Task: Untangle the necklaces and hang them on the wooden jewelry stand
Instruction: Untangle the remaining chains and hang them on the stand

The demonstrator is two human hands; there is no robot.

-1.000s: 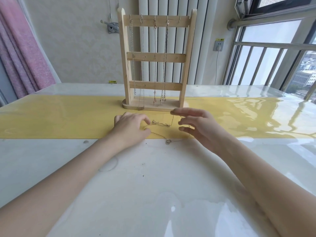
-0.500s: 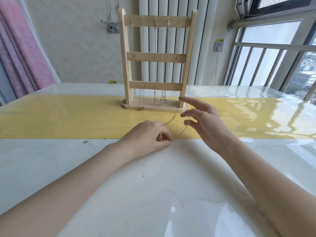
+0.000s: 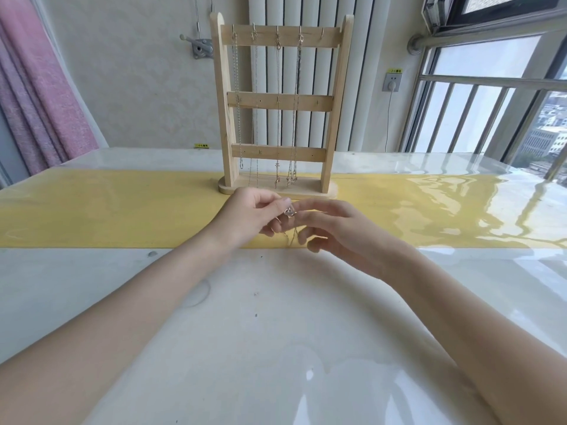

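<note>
Glossy white table (image 3: pixel 276 348), marble-like finish under a clear reflective film, wrinkled in spots. Yellow runner (image 3: pixel 107 210) crosses it side to side, flat and smooth under the same film. Wooden jewelry stand (image 3: pixel 277 102) sits upright on the runner's far edge: pale unfinished wood, two round-topped uprights, three flat crossbars, oval base. Top bar carries small metal hooks; four hung necklaces (image 3: pixel 277 118), thin silver-tone chains, drop straight down from four hooks to near the base, and the rightmost hook looks bare. Behind: white ribbed radiator (image 3: pixel 306 72), pink textured curtain (image 3: pixel 43 96) at left, window with metal bars (image 3: pixel 475 118) at right. Both hands are just in front of the stand base, above the runner. Left hand (image 3: pixel 248 214) pinches a small silver pendant (image 3: pixel 289 212) between thumb and forefinger. Right hand (image 3: pixel 340 230) has fingers extended, loosely spread, forefinger tip meeting the pendant; no grip visible. Loose necklace chain (image 3: pixel 294 237), very fine, hangs from the pendant between the two hands down toward the runner's near edge.
</note>
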